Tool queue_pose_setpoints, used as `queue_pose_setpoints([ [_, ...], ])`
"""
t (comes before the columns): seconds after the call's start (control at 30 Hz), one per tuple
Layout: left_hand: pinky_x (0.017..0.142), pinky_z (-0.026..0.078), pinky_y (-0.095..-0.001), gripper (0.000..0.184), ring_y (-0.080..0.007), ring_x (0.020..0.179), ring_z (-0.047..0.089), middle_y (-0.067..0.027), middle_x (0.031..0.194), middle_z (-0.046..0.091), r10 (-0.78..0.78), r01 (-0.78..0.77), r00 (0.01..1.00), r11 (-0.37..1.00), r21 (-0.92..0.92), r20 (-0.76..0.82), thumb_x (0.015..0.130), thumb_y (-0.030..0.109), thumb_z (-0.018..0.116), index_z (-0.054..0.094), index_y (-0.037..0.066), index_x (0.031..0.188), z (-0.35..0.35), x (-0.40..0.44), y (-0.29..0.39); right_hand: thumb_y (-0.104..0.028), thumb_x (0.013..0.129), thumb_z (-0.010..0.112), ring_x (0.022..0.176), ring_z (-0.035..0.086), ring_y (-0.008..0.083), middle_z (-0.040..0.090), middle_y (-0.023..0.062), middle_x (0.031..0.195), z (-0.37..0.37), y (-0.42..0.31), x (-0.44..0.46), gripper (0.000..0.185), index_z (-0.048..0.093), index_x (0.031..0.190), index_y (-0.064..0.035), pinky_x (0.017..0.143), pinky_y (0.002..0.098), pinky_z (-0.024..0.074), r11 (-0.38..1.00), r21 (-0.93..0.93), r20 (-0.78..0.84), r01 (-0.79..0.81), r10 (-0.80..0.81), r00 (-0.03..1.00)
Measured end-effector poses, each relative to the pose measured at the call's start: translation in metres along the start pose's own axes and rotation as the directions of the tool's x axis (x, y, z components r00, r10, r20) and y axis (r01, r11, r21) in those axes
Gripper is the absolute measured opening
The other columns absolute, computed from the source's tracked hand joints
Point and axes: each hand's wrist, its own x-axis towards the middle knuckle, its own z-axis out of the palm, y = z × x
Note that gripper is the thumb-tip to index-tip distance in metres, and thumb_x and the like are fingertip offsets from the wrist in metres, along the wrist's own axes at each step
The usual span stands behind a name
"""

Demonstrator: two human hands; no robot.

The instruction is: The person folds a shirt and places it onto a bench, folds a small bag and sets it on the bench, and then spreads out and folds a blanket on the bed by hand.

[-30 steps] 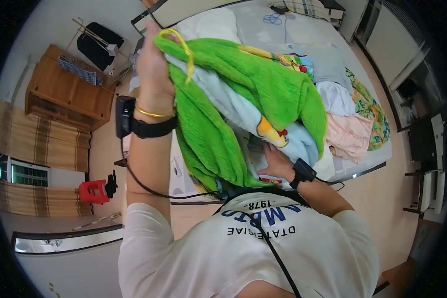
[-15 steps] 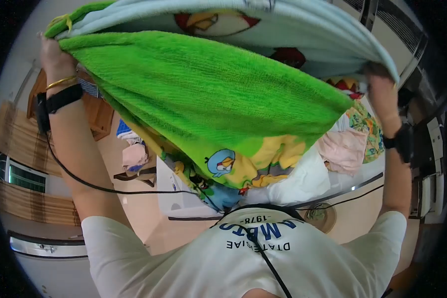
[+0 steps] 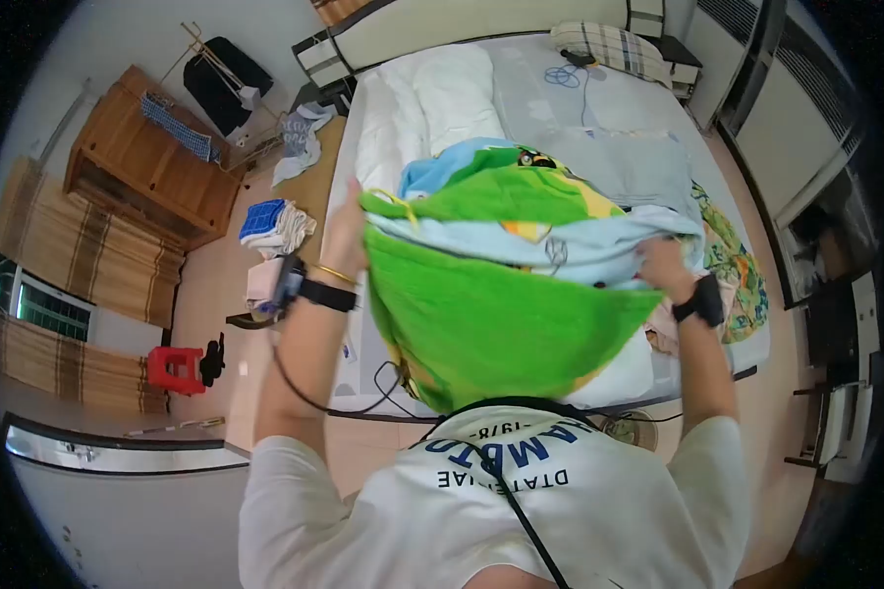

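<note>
While facing the wide bed [image 3: 525,98] across the upper middle of the frame, holds at the centre the green and light-blue blanket [image 3: 501,324], spread between both hands. On the bed, has in sight a white quilt [image 3: 457,98] at upper centre-left and a patterned cloth [image 3: 735,260] at right of centre, well apart from the quilt. At left of centre, grips the blanket's corner with the closed left hand [image 3: 349,231]. At right of centre, grips its light-blue edge with the closed right hand [image 3: 664,270]. Wears a black band [image 3: 326,294] on each wrist, has a yellow loop [image 3: 403,206] just beside the left hand, and wears a thin gold bangle [image 3: 334,274] on the left wrist.
</note>
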Motion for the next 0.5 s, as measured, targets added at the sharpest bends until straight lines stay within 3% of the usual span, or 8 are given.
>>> queue_pose_setpoints([
  [0.03,0.09,0.054,-0.045,0.07,-0.0308,0.099,0.067,-0.0185,0.114,0.067,-0.079,0.09,0.991,0.99,-0.106,0.108,0.1,0.062,0.037,0.06,-0.002,0.116,-0.011,0.013,-0.025,-0.031,0.079,0.065,0.096,0.068,0.0337,0.071,0.0174,0.102,0.004,-0.039,0.008,0.027,0.074,0.095,-0.0109,0.086,0.0447,0.0507,0.983,0.119,0.271,-0.141,0.105,0.957],
  [0.07,0.09,0.054,-0.0455,0.071,-0.0311,0.1,0.067,-0.0188,0.115,0.066,-0.043,0.047,0.998,0.989,-0.141,0.035,0.1,0.062,0.036,0.059,-0.003,0.118,-0.016,0.016,-0.037,-0.04,0.084,0.063,0.102,0.066,0.0336,0.07,0.0193,0.106,-0.01,-0.087,0.001,0.034,0.073,0.097,-0.0106,0.088,0.0436,0.0493,0.941,0.294,0.356,-0.17,0.058,0.933],
  [0.13,0.091,0.053,-0.0465,0.073,-0.0316,0.103,0.066,-0.0196,0.118,0.065,0.011,-0.033,0.994,0.98,-0.197,-0.113,0.1,0.062,0.035,0.057,-0.005,0.12,-0.017,0.019,-0.056,-0.044,0.089,0.059,0.098,0.064,0.0368,0.068,0.0209,0.104,0.01,-0.142,-0.019,0.039,0.071,0.101,-0.0085,0.084,0.0454,0.0488,0.854,0.517,0.216,-0.065,-0.056,0.975],
  [0.2,0.091,0.053,-0.0451,0.073,-0.0317,0.103,0.066,-0.0193,0.119,0.064,0.066,-0.101,0.984,0.972,-0.21,-0.166,0.1,0.062,0.034,0.056,-0.005,0.119,-0.015,0.006,-0.047,-0.047,0.091,0.057,0.092,0.064,0.04,0.067,0.0211,0.093,0.015,-0.178,-0.042,0.045,0.067,0.094,-0.0038,0.075,0.047,0.048,0.921,0.383,0.131,0.069,-0.128,0.983],
  [0.3,0.088,0.054,-0.0416,0.071,-0.0294,0.097,0.066,-0.0168,0.11,0.065,0.188,-0.244,0.948,0.947,-0.209,-0.257,0.1,0.062,0.036,0.057,-0.005,0.112,-0.04,0.017,-0.041,-0.045,0.093,0.058,0.085,0.062,0.0403,0.063,0.0196,0.085,-0.007,-0.198,-0.072,0.044,0.064,0.091,-0.0018,0.073,0.0476,0.0454,0.813,0.537,0.067,0.226,-0.308,0.949],
  [0.33,0.086,0.054,-0.0409,0.07,-0.0283,0.095,0.066,-0.016,0.107,0.065,0.238,-0.299,0.927,0.936,-0.186,-0.29,0.1,0.061,0.037,0.058,-0.004,0.109,-0.047,0.018,-0.039,-0.044,0.094,0.056,0.084,0.061,0.04,0.062,0.0196,0.085,-0.03,-0.203,-0.083,0.044,0.064,0.091,-0.0011,0.074,0.0468,0.0456,0.76,0.614,0.13,0.213,-0.363,0.923],
  [0.4,0.083,0.054,-0.0388,0.068,-0.0254,0.09,0.065,-0.0137,0.101,0.064,0.31,-0.375,0.891,0.915,-0.151,-0.331,0.1,0.061,0.038,0.059,-0.003,0.104,-0.053,0.021,-0.044,-0.043,0.098,0.053,0.083,0.06,0.0395,0.06,0.0196,0.084,-0.076,-0.207,-0.103,0.044,0.063,0.092,0.0002,0.076,0.0454,0.0461,0.643,0.751,0.241,0.147,-0.475,0.847],
  [0.5,0.076,0.052,-0.0344,0.067,-0.0199,0.082,0.063,-0.0094,0.093,0.063,0.377,-0.443,0.853,0.888,-0.121,-0.361,0.1,0.062,0.04,0.061,-0.001,0.096,-0.048,0.014,-0.045,-0.044,0.101,0.048,0.082,0.059,0.0389,0.059,0.0201,0.084,-0.063,-0.196,-0.122,0.048,0.062,0.094,0.0018,0.078,0.0443,0.0466,0.481,0.848,0.471,-0.222,-0.493,0.731],
])
